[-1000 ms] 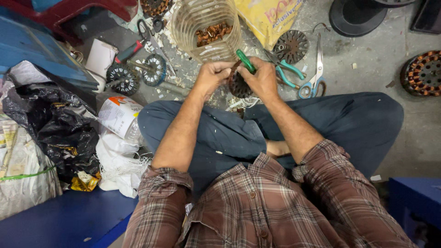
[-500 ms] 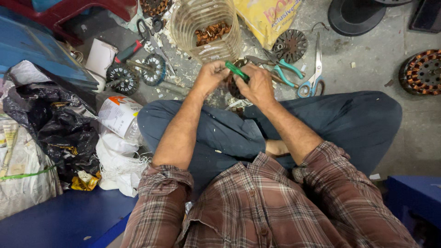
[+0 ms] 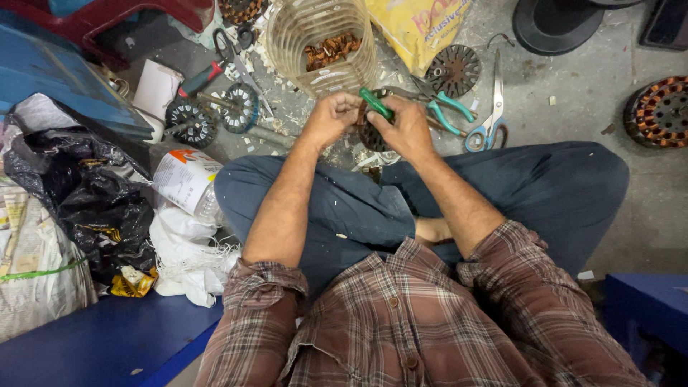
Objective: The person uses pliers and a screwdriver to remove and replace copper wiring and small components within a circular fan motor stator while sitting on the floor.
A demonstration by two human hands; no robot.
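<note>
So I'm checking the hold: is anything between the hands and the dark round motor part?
Nothing visible. The left hand and right hand both grip the dark round motor part directly. The right hand also holds a green-handled tool against its top edge.

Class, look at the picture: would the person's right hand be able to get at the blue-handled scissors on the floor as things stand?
Probably yes. The scissors lie open on the floor just right of the right hand, nothing lying over them. But that hand already holds a green-handled tool, so its grip is taken.
</note>
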